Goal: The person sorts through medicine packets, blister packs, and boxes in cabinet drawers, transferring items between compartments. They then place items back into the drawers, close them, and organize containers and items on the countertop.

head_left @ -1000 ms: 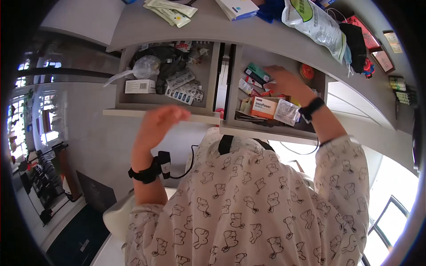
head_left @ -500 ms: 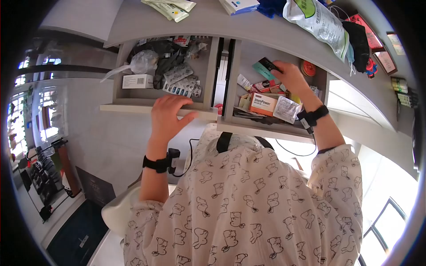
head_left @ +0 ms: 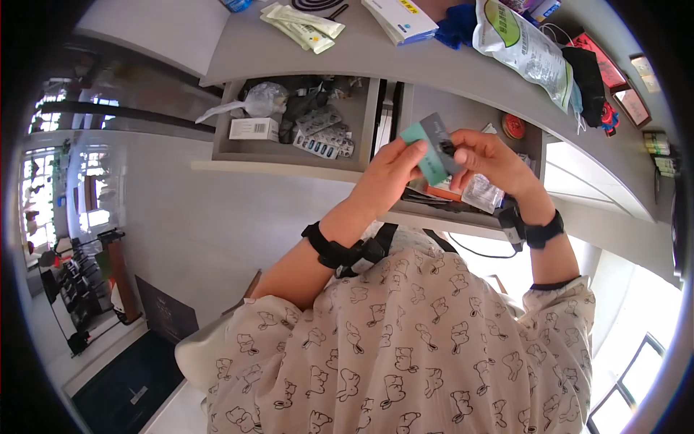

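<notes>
A flat teal-and-dark-grey packet is held up over the right drawer. My left hand pinches its teal side, with the thumb on top. At its grey side, my right hand has its fingers closed on the edge. Below my hands, the right drawer holds an orange-and-white box and a silver foil packet, both partly covered by my hands. A round red-lidded tin sits at that drawer's back right.
The open left drawer holds a white box, blister packs and a knotted plastic bag. On the desktop lie pale sachets, a white-and-blue box and a large silver-green pouch.
The packet has come up out of the right drawer in my right hand. My left hand has moved right from the left drawer's front and taken hold of it. The view has shifted slightly.
</notes>
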A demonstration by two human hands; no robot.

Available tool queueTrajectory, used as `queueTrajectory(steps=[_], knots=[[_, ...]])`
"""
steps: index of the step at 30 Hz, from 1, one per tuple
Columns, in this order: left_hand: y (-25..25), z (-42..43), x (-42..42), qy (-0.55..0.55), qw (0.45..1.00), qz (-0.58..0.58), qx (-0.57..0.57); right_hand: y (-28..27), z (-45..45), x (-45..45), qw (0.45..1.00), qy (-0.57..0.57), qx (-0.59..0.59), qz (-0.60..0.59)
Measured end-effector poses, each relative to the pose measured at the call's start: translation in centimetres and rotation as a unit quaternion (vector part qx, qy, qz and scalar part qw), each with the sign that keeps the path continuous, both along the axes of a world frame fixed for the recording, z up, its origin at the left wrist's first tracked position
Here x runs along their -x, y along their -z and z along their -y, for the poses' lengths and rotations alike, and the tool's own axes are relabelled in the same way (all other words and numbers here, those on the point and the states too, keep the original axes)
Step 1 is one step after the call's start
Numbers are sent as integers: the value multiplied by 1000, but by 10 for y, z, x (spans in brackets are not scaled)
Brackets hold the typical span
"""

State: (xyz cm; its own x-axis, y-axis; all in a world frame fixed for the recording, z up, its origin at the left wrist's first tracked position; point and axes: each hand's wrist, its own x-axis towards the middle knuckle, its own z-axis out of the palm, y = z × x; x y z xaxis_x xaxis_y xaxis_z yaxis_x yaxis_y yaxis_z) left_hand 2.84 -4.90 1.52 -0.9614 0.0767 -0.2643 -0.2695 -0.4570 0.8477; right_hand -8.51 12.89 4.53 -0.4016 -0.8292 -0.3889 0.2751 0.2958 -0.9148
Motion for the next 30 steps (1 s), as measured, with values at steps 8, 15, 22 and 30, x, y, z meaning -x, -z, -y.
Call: queueTrajectory(steps=[8,15,22,30], knots=[[3,21,-10,75,986,117,-91,123,-65,75,750,-151,-257,-590],[-10,28,0,210,968,118,71,110,-43,71,796,-111,-275,-527],[-30,25,8,222,958,60,174,116,-19,34,853,-113,-198,-470],[-52,26,1,216,955,36,201,112,-13,24,805,-127,-275,-511]])
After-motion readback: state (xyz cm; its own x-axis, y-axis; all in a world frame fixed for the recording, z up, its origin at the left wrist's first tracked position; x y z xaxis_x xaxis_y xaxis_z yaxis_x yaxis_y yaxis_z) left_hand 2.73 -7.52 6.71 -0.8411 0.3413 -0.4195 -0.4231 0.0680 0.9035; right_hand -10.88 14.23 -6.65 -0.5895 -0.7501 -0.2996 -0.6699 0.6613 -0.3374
